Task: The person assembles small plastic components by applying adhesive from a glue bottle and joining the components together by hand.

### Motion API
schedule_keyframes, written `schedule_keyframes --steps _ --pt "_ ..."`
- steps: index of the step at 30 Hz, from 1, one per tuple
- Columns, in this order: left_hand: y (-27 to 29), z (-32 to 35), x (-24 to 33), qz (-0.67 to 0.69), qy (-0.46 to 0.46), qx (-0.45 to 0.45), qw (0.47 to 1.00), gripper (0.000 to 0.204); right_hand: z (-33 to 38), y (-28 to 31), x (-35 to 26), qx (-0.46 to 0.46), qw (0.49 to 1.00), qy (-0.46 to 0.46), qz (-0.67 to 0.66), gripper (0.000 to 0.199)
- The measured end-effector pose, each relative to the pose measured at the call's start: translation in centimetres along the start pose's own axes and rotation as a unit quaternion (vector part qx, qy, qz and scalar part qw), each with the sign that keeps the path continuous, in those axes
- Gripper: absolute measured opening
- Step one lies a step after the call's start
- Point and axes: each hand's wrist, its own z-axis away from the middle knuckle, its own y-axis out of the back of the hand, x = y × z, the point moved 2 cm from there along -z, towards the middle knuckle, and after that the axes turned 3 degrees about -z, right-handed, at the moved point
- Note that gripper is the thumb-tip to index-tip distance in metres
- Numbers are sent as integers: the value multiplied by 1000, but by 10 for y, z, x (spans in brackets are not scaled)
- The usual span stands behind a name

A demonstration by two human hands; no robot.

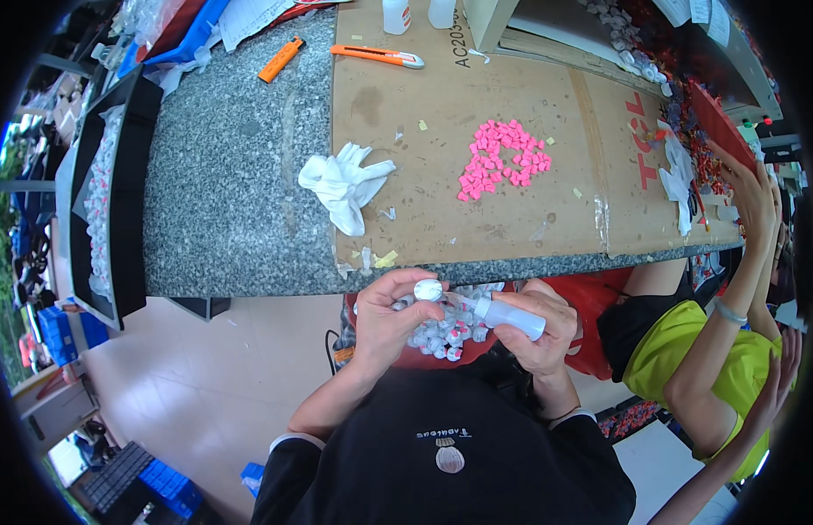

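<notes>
My left hand pinches a small white rounded piece between thumb and fingers, just off the table's near edge. In my right hand is a translucent squeeze bottle, tilted on its side with its nozzle pointing left toward the white piece. Whether the nozzle tip touches it I cannot tell. Below both hands, at my lap, lies a heap of similar whitish pieces, some with pink spots. My hands partly hide the heap and what holds it.
Cardboard covers part of the granite table. On it lie pink pieces, a white cloth or glove and an orange cutter. A black tray stands left. A person in a yellow-green top is close on the right.
</notes>
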Motion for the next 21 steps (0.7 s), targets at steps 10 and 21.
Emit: schedule_keyframes --steps 10,21 --pt "1 1 -1 43 -11 -7 999 36 2 4 4 55 995 -71 -49 34" --pt "8 8 -3 -27 30 -42 998 34 -46 -42 33 73 995 -52 45 29"
